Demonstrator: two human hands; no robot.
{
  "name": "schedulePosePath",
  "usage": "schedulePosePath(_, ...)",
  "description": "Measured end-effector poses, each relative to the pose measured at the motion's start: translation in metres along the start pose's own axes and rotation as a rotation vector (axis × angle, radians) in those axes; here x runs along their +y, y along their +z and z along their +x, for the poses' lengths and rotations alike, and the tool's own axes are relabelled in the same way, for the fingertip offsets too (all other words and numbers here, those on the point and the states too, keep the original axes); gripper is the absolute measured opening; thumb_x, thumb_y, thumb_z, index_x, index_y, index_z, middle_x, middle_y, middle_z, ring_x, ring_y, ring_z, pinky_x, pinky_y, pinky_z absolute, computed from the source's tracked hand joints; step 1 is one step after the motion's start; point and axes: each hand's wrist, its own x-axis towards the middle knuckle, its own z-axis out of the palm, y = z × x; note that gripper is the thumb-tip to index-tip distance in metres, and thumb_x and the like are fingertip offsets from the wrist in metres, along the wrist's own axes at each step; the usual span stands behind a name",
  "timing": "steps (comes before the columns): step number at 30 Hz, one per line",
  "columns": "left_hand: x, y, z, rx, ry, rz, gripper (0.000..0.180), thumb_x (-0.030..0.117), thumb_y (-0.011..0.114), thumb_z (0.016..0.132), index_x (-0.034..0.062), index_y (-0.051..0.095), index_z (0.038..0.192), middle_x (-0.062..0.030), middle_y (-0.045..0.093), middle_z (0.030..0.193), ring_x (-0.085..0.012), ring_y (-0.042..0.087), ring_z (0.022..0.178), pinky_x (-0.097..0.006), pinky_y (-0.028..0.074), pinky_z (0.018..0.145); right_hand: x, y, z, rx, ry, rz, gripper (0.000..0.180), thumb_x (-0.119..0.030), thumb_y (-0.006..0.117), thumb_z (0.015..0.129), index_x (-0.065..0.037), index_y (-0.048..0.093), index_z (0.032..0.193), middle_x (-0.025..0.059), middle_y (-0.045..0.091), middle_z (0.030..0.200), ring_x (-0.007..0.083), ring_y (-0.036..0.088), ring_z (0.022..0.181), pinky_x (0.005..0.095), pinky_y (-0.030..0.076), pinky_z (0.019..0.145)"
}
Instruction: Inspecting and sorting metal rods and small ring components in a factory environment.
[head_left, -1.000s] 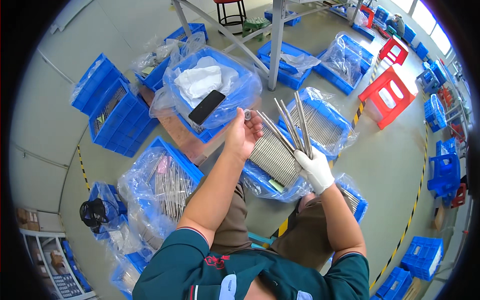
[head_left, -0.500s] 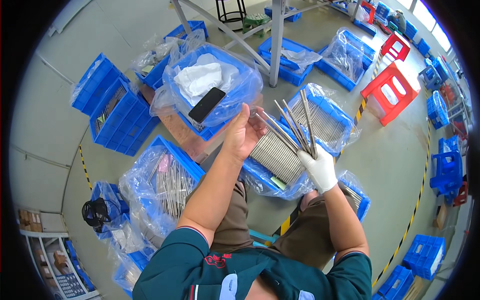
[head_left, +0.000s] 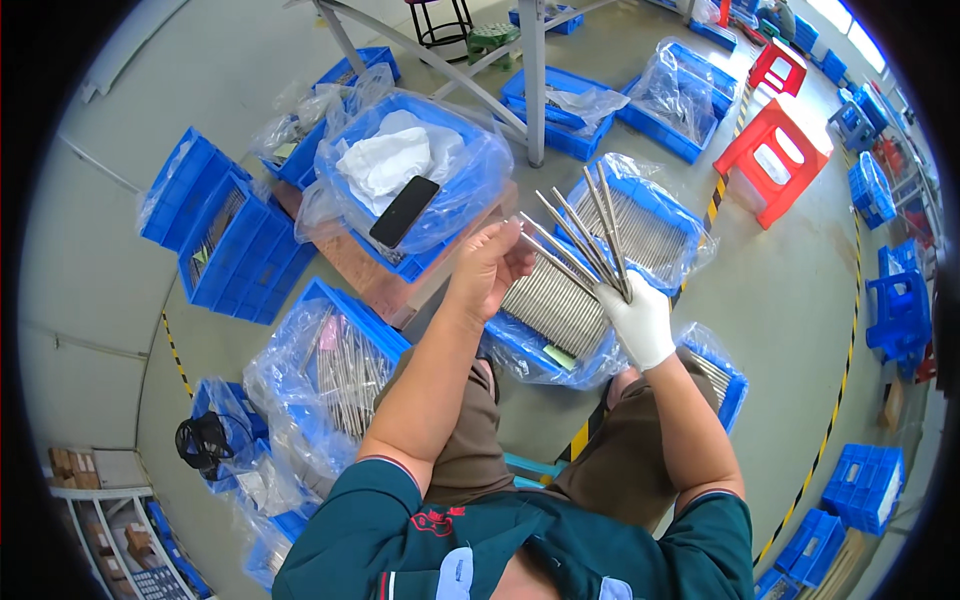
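My right hand [head_left: 637,322], in a white glove, is closed round a fanned bundle of slim metal rods [head_left: 612,232], which point up and to the left. My bare left hand [head_left: 488,270] is closed at the far end of the leftmost rods, thumb against fingers; the exact contact is partly hidden. Below the bundle, a plastic-lined blue crate [head_left: 590,378] holds a row of similar rods [head_left: 553,312] and a pale green slip [head_left: 560,356]. Just beyond stands another lined crate with rods [head_left: 640,235].
At my left, a lined crate holds loosely piled rods [head_left: 350,375]. A black phone [head_left: 405,212] and white cloth [head_left: 385,165] rest on a lined blue crate ahead. Stacked blue crates [head_left: 245,250] stand far left, red stools [head_left: 775,160] right, a metal table leg [head_left: 536,90] ahead.
The view has shifted slightly. The rods in my right hand have spread and tilted a little to the left, and my left fingers have drawn closer together at the rod ends.
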Motion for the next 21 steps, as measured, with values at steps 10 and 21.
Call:
schedulePosePath(10,0.001,0.003,-0.006,0.0,-0.047,0.073,0.026,0.026,0.061,0.088,0.0027,0.062,0.097,-0.0037,0.063,0.078,-0.0112,0.06,0.067,-0.024,0.048,0.061,0.009,-0.002,0.002,0.156,-0.147,-0.189,0.02,-0.022,0.065,0.079,-0.004,0.061,0.087,0.0173,0.062,0.072,0.0347,0.061,0.068,0.0376,0.047,0.061)
schedulePosePath(21,-0.016,0.026,-0.016,-0.108,-0.07,0.2,0.029,0.029,0.062,0.087,0.0023,0.063,0.099,-0.0044,0.064,0.082,-0.0118,0.061,0.07,-0.025,0.049,0.062,0.008,0.009,-0.003,0.065,0.035,0.292,0.02,-0.014,0.06,0.082,-0.001,0.06,0.096,0.005,0.06,0.069,0.0108,0.057,0.06,0.0262,0.046,0.059)
